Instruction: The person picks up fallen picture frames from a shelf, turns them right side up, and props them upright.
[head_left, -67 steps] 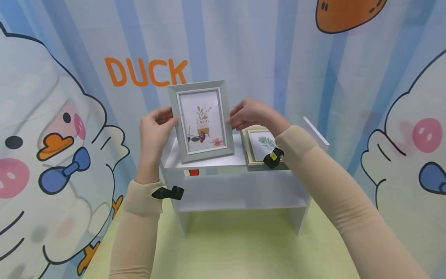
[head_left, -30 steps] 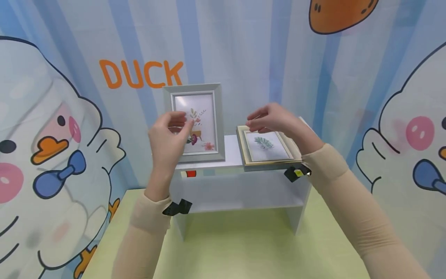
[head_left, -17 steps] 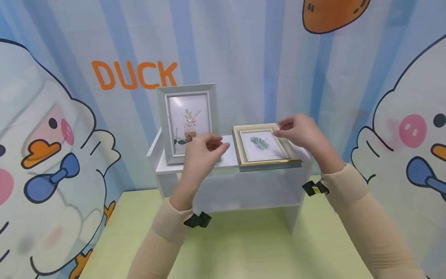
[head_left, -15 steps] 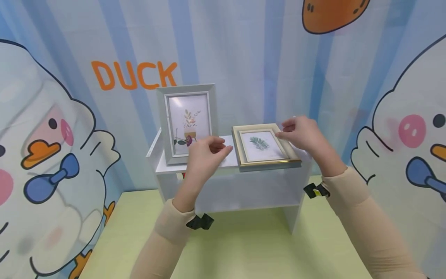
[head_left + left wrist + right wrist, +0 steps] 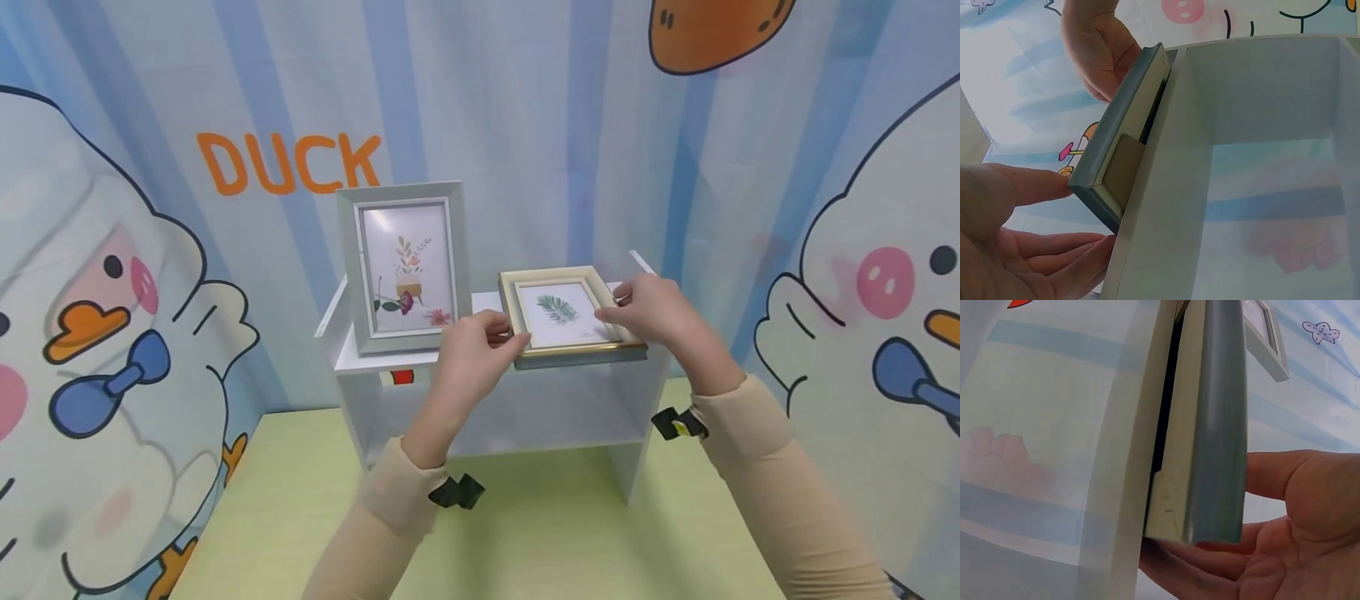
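Leaf frame (image 5: 557,312) lying on shelf (image 5: 555,412); flower frame (image 5: 405,267) upright beside, curtain (image 5: 510,125) behind.

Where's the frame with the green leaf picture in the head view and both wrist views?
Head: leaf frame, right of centre, face up.
Left wrist: frame, left of centre, edge-on, slanting.
Right wrist: frame, upper middle, edge-on, nearly vertical.
Shared landmark: white shelf, in all three.

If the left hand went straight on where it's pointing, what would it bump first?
The picture frame with the green leaf. The left hand seems to touch its corner, though depth is hard to judge.
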Tool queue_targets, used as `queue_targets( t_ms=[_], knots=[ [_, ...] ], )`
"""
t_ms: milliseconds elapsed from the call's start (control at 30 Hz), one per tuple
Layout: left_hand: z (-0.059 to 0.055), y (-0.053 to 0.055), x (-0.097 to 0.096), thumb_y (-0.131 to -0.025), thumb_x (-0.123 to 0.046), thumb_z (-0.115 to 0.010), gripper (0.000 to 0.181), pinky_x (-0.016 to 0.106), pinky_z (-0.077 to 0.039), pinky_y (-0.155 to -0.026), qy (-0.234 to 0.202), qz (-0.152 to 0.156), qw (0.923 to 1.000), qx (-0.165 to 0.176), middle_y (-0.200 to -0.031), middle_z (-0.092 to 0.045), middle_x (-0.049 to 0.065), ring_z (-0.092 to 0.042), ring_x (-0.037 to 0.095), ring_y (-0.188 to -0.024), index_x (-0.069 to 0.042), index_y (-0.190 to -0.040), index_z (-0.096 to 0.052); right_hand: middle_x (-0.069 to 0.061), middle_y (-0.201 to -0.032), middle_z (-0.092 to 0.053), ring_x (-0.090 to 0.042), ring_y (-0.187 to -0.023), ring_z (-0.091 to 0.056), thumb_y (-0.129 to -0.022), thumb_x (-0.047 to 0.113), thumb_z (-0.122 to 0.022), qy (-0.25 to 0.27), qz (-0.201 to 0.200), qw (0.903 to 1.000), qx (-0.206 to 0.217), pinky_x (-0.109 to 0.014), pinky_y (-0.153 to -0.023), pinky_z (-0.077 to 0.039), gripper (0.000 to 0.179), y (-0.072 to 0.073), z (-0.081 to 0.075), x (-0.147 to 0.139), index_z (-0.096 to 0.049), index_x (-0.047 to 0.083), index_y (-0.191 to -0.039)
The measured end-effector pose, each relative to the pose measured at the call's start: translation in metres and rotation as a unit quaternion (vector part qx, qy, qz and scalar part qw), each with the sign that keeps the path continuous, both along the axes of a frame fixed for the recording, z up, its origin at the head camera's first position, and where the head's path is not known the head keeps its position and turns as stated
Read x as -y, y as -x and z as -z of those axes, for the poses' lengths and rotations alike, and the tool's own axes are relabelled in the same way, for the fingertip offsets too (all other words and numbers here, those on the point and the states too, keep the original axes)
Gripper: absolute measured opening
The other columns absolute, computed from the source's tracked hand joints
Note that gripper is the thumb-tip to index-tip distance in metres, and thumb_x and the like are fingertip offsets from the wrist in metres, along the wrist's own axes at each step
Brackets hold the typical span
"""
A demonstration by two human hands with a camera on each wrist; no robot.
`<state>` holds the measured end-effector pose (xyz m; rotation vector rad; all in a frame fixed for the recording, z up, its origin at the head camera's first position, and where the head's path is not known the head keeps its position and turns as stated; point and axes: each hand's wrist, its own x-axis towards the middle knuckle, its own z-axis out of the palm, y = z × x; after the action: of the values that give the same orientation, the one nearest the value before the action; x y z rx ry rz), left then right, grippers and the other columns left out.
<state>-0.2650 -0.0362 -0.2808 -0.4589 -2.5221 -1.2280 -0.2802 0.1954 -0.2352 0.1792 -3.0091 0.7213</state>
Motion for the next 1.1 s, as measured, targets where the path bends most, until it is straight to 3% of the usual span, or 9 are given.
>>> queue_targets(
  t_ms=[200,433,633,900,1100],
  knots=[
    [0.003,-0.001,-0.004,-0.085,-0.024,-0.07,0.037,0.028,-0.058,-0.077,-0.03,-0.004,0.9996,-0.002,-0.105,-0.071,0.01,-0.068,0.018,-0.092,-0.003,-0.115,-0.065,-0.029,-0.133,-0.05,-0.042,-0.118,-0.051,-0.093,0.032,-0.057,0.006,0.007,1.0,0.002,-0.054,-0.094,-0.047,0.058,0.002,0.001,0.0,-0.049,-0.011,-0.13],
    [0.01,-0.001,-0.006,-0.083,-0.023,-0.072,0.054,0.028,-0.058,-0.079,-0.109,-0.012,0.9938,0.017,-0.112,-0.069,0.012,-0.068,0.02,-0.098,-0.004,-0.131,-0.055,-0.027,-0.132,-0.052,-0.041,-0.12,-0.05,-0.093,0.025,-0.056,0.022,0.017,0.9996,0.0,-0.052,-0.095,-0.046,0.053,0.003,0.001,0.001,-0.048,-0.011,-0.131],
    [0.018,0.0,-0.01,-0.083,-0.02,-0.072,0.05,0.026,-0.057,-0.081,-0.152,-0.013,0.9882,-0.009,-0.112,-0.069,0.012,-0.068,0.021,-0.099,-0.005,-0.128,-0.057,-0.028,-0.129,-0.054,-0.04,-0.118,-0.052,-0.094,0.019,-0.054,0.054,0.035,0.9979,-0.006,-0.048,-0.09,-0.05,0.05,0.002,0.001,0.002,-0.045,-0.009,-0.135],
    [0.026,0.001,-0.017,-0.083,-0.012,-0.071,0.046,0.025,-0.055,-0.085,-0.24,-0.003,0.9698,-0.043,-0.112,-0.067,0.016,-0.067,0.023,-0.101,0.0,-0.125,-0.058,-0.027,-0.131,-0.053,-0.04,-0.12,-0.049,-0.09,0.006,-0.045,0.064,0.031,0.9974,-0.01,-0.039,-0.078,-0.048,0.048,0.004,0.003,-0.001,-0.043,-0.008,-0.136],
    [0.028,0.002,-0.019,-0.084,-0.007,-0.07,0.041,0.026,-0.055,-0.086,-0.272,0.004,0.9596,-0.074,-0.115,-0.066,0.018,-0.066,0.025,-0.105,0.002,-0.122,-0.059,-0.026,-0.132,-0.053,-0.038,-0.12,-0.049,-0.086,0.004,-0.049,0.071,0.03,0.9969,-0.016,-0.034,-0.074,-0.044,0.052,0.006,0.004,-0.003,-0.044,-0.008,-0.136]
  ],
)
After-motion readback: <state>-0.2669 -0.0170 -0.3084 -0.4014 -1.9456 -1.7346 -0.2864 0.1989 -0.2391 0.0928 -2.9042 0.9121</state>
